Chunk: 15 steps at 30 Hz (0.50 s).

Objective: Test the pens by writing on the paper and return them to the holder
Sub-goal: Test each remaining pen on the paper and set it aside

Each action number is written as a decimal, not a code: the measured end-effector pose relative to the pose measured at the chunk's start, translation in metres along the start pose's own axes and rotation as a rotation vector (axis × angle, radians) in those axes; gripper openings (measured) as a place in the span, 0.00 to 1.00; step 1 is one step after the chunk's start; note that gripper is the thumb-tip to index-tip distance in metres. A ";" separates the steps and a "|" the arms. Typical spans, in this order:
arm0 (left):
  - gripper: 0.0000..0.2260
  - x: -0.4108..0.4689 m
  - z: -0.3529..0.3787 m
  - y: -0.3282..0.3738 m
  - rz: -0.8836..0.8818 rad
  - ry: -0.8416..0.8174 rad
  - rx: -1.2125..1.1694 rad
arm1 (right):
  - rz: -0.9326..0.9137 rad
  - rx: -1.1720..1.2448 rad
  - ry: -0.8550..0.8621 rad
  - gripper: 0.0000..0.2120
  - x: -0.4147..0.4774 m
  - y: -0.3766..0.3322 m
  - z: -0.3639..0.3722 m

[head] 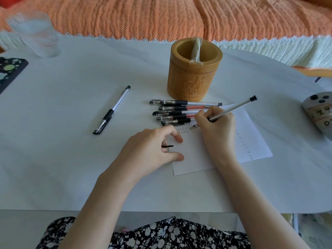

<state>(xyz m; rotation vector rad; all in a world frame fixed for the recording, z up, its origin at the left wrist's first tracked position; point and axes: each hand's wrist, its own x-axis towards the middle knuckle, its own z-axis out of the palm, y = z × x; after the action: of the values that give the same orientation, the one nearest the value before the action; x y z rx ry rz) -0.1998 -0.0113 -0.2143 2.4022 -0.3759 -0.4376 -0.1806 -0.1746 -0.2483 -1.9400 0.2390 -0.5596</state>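
My right hand (216,123) grips a clear pen (235,107) with a black end, its tip touching the white paper (197,155) beside rows of small written marks. My left hand (152,146) rests on the paper's left edge, fingers curled around a small black pen cap (168,146). Several capped black and red pens (176,112) lie side by side just beyond the paper. Behind them stands the carved bamboo holder (193,78), with a plastic-wrapped item leaning inside. One capped black pen (112,109) lies alone to the left.
A clear glass (36,33) stands at the far left corner. A black patterned object (9,71) lies at the left edge, and a grey block with printed faces (319,112) at the right edge. An orange blanket (161,17) lies beyond the white table (71,159).
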 end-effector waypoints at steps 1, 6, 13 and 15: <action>0.12 0.000 0.000 0.000 0.001 0.000 0.000 | 0.000 0.004 -0.001 0.19 0.000 0.000 0.000; 0.12 0.001 0.000 -0.001 -0.003 -0.002 0.007 | -0.002 0.014 0.001 0.20 0.000 -0.001 -0.001; 0.12 0.001 0.001 -0.002 0.008 0.004 0.010 | 0.018 0.031 -0.005 0.20 0.000 -0.001 -0.002; 0.12 0.001 0.001 -0.002 0.009 0.003 0.008 | 0.012 0.028 -0.011 0.19 0.000 -0.001 -0.002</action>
<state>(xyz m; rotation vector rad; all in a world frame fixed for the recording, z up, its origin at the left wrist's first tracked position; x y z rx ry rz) -0.1985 -0.0110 -0.2162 2.4081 -0.3877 -0.4291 -0.1813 -0.1755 -0.2467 -1.9130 0.2347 -0.5422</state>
